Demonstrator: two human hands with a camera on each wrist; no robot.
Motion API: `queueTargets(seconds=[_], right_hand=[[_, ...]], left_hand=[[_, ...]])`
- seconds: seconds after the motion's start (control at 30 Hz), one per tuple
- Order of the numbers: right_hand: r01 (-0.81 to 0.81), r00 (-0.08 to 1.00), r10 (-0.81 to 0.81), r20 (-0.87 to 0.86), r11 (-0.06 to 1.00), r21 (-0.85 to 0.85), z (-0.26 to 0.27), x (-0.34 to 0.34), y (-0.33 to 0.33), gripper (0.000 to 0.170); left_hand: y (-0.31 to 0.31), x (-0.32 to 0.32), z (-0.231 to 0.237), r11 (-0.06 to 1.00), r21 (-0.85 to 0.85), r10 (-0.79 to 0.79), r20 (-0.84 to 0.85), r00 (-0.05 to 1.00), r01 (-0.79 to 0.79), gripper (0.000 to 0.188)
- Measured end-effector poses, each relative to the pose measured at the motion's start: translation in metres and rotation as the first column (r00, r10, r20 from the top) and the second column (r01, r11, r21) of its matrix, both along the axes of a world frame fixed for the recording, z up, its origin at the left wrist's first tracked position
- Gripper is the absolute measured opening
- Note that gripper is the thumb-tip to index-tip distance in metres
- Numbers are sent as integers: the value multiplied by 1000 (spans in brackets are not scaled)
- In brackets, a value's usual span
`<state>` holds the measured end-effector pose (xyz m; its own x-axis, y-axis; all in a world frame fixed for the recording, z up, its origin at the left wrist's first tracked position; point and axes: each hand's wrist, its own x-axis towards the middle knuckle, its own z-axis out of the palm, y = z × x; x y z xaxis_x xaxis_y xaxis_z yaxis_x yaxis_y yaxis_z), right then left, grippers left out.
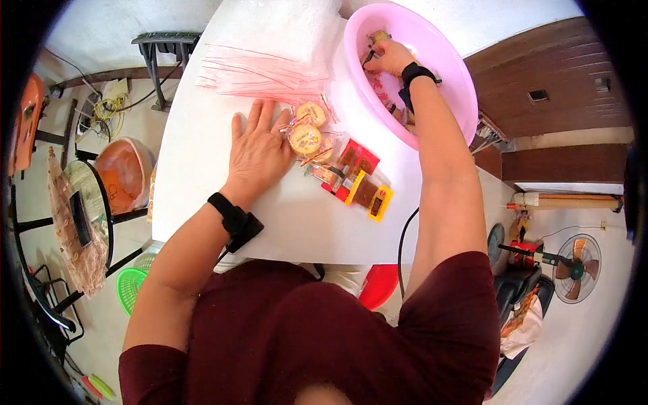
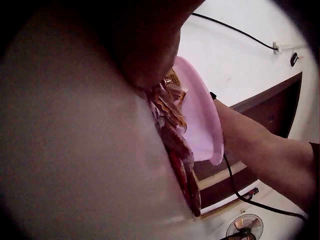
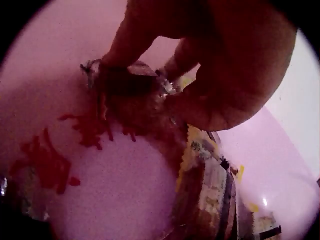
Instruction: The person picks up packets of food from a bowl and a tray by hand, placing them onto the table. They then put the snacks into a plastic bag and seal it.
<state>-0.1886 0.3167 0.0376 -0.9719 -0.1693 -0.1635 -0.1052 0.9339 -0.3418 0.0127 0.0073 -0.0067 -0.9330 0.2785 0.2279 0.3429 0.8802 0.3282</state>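
Observation:
My left hand (image 1: 258, 152) lies on the white table with its fingers spread, its edge beside a small pile of round yellow cookies in clear wrappers (image 1: 305, 140). Just nearer to me are a red packet (image 1: 366, 160) and a brown snack packet with yellow ends (image 1: 367, 194). Over on the right, my right hand (image 1: 393, 59) reaches down inside a pink plastic basin (image 1: 442, 61). In the right wrist view, its fingertips pinch a small dark wrapped snack packet (image 3: 129, 82). Other wrapped snacks (image 3: 207, 192) lie in the basin beside it.
Thin pink strips (image 1: 260, 71) are spread on the table beyond my left hand, near a sheet of white, cloudy plastic (image 1: 270, 27). Off the table's left side are a round glass-topped stand (image 1: 94, 202) and a green basket (image 1: 130, 290). A fan (image 1: 576, 268) stands at the right.

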Motion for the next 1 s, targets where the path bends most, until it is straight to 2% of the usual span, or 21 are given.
queueTargets(seconds=[0.07,0.17,0.27,0.4,0.5,0.53,0.63,0.67,0.77,0.8,0.87,0.9,1.0], right_hand=[[-109,990,118,-75,986,123,1,7,-7,46],[-99,995,95,-35,984,-147,-12,-7,19,39],[-86,990,49,-134,955,-284,47,27,9,26],[113,991,-129,23,753,-649,123,93,-39,25],[30,993,45,107,790,-612,124,119,-64,32],[50,988,63,141,734,-677,116,121,-69,27],[-9,999,36,24,717,-697,114,116,-67,27],[-1,1000,-6,-7,675,-737,108,105,-58,28],[113,993,-65,102,796,-595,89,72,-32,32],[96,994,-106,15,817,-568,71,63,-28,27],[15,999,-25,-36,964,-267,35,31,-10,30],[-27,998,22,-52,994,-102,28,25,-11,32],[-86,994,97,-55,981,173,6,17,-13,39]], left_hand=[[0,1,-1,1000,9,9,-21,1000,-9,47],[-1,1,2,1000,-1,-2,-35,999,2,46],[-1,2,7,1000,-16,-7,24,1000,7,49],[1,3,5,1000,-7,9,31,999,-9,49],[1,3,9,1000,-12,11,58,998,-11,49],[2,4,10,1000,-15,12,62,998,-11,49],[2,3,3,1000,-11,12,-10,1000,-12,46],[2,3,0,1000,-7,14,-46,999,-14,45],[1,1,-1,1000,-13,10,-36,999,-11,45],[1,1,0,1000,-13,5,-22,1000,-6,45],[0,1,2,1000,-12,-1,8,1000,1,46],[0,1,2,1000,-14,0,13,1000,0,46],[-1,0,-1,1000,0,-3,15,1000,3,45]])
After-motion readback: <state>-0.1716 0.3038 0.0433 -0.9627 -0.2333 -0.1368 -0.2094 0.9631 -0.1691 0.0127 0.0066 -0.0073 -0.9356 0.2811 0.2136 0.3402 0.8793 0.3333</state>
